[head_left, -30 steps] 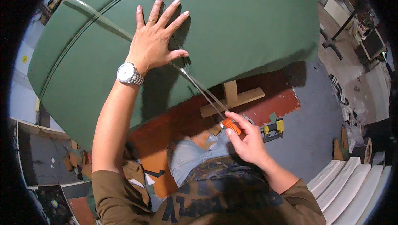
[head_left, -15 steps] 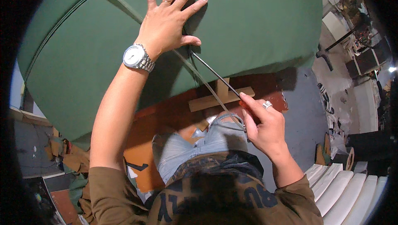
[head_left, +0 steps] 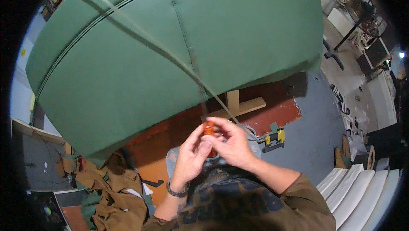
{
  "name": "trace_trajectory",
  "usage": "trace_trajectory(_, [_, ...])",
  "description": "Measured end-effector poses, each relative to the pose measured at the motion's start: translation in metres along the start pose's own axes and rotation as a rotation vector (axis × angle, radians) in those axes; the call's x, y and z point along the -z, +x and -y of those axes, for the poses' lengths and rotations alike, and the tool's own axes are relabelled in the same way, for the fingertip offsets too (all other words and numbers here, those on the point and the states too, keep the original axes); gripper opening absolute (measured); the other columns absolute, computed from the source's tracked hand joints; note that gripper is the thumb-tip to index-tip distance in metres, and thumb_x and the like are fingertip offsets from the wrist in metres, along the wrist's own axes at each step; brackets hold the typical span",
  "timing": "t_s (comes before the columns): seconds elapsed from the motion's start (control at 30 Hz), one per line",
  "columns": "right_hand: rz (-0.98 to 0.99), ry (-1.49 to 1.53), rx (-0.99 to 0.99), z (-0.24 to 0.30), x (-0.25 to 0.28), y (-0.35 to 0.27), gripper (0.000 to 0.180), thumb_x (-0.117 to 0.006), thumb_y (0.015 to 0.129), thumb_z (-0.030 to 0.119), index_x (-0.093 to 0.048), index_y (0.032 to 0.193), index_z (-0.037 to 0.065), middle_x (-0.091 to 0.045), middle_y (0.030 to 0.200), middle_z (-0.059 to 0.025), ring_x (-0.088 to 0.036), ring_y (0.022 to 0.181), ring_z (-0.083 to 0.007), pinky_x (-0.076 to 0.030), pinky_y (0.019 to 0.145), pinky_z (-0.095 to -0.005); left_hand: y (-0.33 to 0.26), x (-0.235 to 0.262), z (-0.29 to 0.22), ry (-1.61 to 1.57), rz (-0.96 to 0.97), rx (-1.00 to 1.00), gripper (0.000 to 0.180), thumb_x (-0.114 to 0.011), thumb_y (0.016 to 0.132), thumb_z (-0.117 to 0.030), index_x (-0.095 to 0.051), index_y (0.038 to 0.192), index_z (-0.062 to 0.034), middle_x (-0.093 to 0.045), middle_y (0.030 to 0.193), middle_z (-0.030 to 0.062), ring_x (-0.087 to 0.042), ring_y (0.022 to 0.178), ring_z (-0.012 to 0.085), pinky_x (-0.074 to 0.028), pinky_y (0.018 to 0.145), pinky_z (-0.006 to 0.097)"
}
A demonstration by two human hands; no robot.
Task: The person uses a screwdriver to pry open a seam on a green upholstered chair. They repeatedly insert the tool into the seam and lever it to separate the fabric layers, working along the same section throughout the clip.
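A large green upholstered cushion with piped seams fills the upper view. A flat pale strip runs diagonally across it, down from the upper left to my hands. Both hands meet close to my chest below the cushion's edge. My right hand pinches a small orange tool where the strip ends. My left hand, a watch on its wrist, has its fingertips on the same orange tool.
A wooden stand on a red-brown floor area sits under the cushion. A yellow and black tool lies on the grey floor at right. Brown and green fabric scraps pile at lower left. White curved panels lie at lower right.
My left hand has left the cushion's surface and come down to join the right hand at the orange tool. The strip now lies slack across the cushion.
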State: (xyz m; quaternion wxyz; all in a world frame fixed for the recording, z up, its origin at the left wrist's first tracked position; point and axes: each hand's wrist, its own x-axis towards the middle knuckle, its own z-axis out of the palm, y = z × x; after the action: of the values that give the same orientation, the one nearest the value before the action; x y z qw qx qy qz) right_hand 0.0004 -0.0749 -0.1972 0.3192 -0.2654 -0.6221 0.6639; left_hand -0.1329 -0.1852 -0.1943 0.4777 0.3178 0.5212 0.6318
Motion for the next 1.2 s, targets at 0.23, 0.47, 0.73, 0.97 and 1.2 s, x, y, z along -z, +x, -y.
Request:
trace_trajectory(0.23, [0.594, -0.361, 0.252, 0.033, -0.018, 0.043, 0.047, -0.083, 0.092, 0.015, -0.072, 0.136, 0.001, -0.073, 0.118, -0.0215, -0.073, 0.105, -0.0386, -0.058, 0.092, -0.0464, -0.041, 0.051, -0.007, -0.035, -0.315, 0.027, 0.026, -0.062, 0.115, -0.018, -0.067, 0.134, -0.0019, -0.076, 0.124, 0.0092, -0.077, 0.109, 0.0181, -0.069, 0.083, 0.034])
trace_trajectory(0.47, [0.472, -0.373, 0.307, 0.011, -0.073, 0.033, 0.041, -0.084, 0.093, 0.014, -0.076, 0.132, 0.004, -0.074, 0.102, -0.0166, -0.073, 0.098, -0.0350, -0.058, 0.087, -0.0445, -0.036, 0.032, 0.005, -0.492, -0.675, -0.139, 0.047, -0.041, 0.122, -0.043, -0.063, 0.136, -0.0043, -0.075, 0.113, 0.0048, -0.072, 0.088, 0.0184, -0.059, 0.078, 0.030])
trace_trajectory(0.73, [-0.277, -0.782, 0.722, -0.009, -0.023, 0.140, 0.032, -0.090, 0.085, 0.022, -0.074, 0.109, 0.009, -0.069, 0.115, -0.0142, -0.064, 0.112, -0.0387, -0.051, 0.097, -0.0519, -0.053, 0.051, -0.003, -0.233, -0.685, -0.176, 0.052, -0.043, 0.118, -0.060, -0.057, 0.115, -0.0098, -0.054, 0.074, 0.0005, -0.053, 0.059, 0.0145, -0.045, 0.055, 0.029])
trace_trajectory(0.97, [-0.573, -1.096, 0.774, -0.006, 0.025, 0.208, 0.092, -0.087, 0.081, 0.067, -0.058, 0.152, 0.015, -0.036, 0.175, -0.0228, -0.027, 0.163, -0.0490, -0.020, 0.124, -0.0789, -0.086, 0.074, 0.006, 0.277, -0.592, -0.104, 0.034, -0.071, 0.108, -0.013, -0.061, 0.139, -0.0015, -0.064, 0.095, -0.0008, -0.062, 0.077, 0.0075, -0.050, 0.065, 0.024])
trace_trajectory(1.2, [-0.554, -1.021, 0.856, -0.009, 0.034, 0.218, 0.071, -0.089, 0.080, 0.058, -0.069, 0.144, 0.034, -0.040, 0.177, -0.0128, -0.029, 0.163, -0.0519, -0.017, 0.122, -0.0838, -0.074, 0.091, 0.001, 0.754, -0.651, -0.259, 0.038, -0.078, 0.101, -0.004, -0.072, 0.137, 0.0030, -0.076, 0.114, 0.0080, -0.071, 0.095, 0.0165, -0.059, 0.079, 0.028])
